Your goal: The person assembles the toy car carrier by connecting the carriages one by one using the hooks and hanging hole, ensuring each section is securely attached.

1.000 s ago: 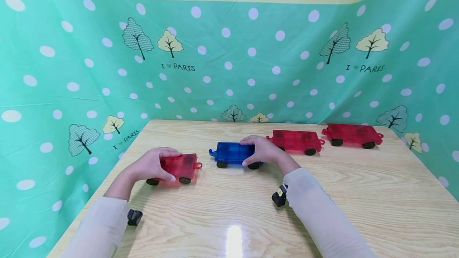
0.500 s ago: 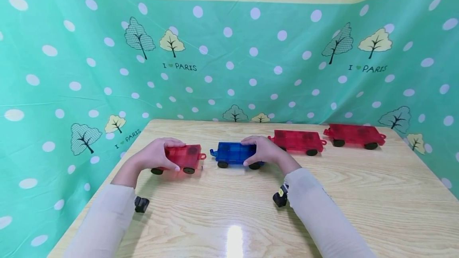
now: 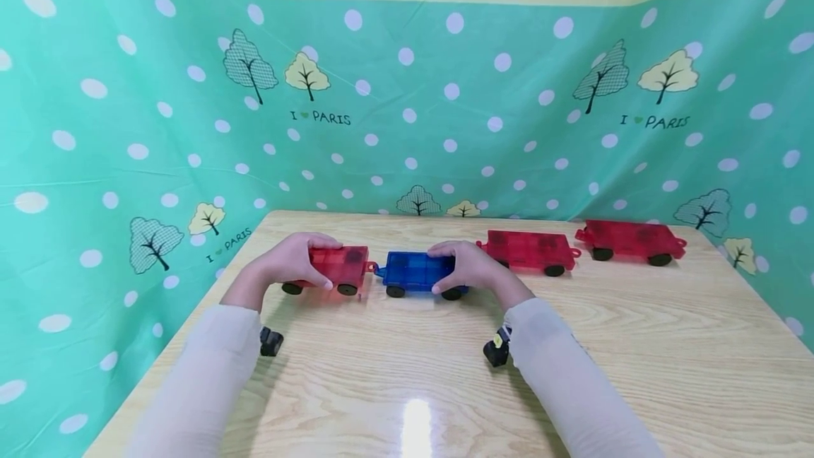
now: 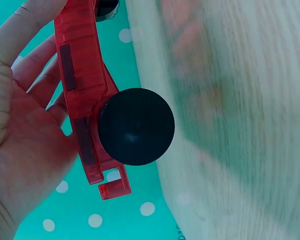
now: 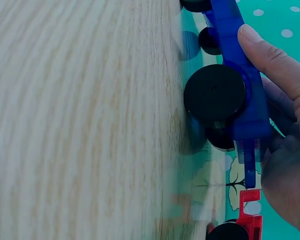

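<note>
My left hand [image 3: 289, 260] grips a translucent red toy train car [image 3: 343, 266] with thumb in front and fingers behind. The car's wheels are a little above the table, and a black wheel [image 4: 136, 126] shows in the left wrist view. Its ring coupling [image 3: 372, 267] meets the hook [image 3: 379, 271] of a blue toy train car [image 3: 410, 271]; whether they are linked I cannot tell. The right hand [image 3: 467, 263] holds that blue car by its right end, with the thumb [image 5: 270, 55] along its side. The palm hides part of the car.
A second red car [image 3: 531, 249] stands just right of the blue one, and a third red car [image 3: 629, 239] is farther right near the table's back edge. Behind the wooden table [image 3: 381, 373] hangs a dotted green curtain [image 3: 407, 90].
My left hand has carried the red car up and to the right, closing the gap to the blue car. The right hand and blue car have stayed in place.
</note>
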A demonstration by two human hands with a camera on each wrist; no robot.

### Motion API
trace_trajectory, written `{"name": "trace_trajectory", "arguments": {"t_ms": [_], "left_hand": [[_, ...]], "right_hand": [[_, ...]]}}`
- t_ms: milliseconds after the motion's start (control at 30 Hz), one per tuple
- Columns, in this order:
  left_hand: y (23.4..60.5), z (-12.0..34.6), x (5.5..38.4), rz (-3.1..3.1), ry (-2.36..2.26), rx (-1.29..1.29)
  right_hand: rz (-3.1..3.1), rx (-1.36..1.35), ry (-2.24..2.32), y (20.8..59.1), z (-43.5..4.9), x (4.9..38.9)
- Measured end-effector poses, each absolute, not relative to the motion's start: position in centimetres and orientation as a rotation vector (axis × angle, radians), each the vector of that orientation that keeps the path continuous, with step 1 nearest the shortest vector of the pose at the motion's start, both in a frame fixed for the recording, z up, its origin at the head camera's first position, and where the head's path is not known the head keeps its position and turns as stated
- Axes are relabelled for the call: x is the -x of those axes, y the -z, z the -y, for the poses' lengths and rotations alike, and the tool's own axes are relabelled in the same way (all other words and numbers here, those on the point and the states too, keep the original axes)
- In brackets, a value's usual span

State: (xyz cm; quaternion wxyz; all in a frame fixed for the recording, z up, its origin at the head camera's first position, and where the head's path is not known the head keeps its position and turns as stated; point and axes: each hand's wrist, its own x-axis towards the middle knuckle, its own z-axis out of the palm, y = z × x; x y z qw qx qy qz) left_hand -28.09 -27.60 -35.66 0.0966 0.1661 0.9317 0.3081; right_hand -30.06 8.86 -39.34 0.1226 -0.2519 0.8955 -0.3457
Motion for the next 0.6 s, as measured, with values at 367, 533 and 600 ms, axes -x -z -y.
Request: {"name": "trace_trajectory", "arguments": {"t_ms": [367, 533, 600], "left_hand": [[35.7, 27.0, 29.4, -2.705, -0.900, -0.398], [36.0, 27.0, 29.8, -2.692, -0.890, -0.401], [36.2, 27.0, 30.1, -2.696, -0.881, -0.411]], "right_hand": [[-2.629, 0.722, 0.986, 39.5, -8.9, 30.2], [-2.631, 0.740, 0.986, 39.5, -8.7, 30.2], [-2.633, 0.739, 0.991, 39.6, -8.7, 30.2]]}}
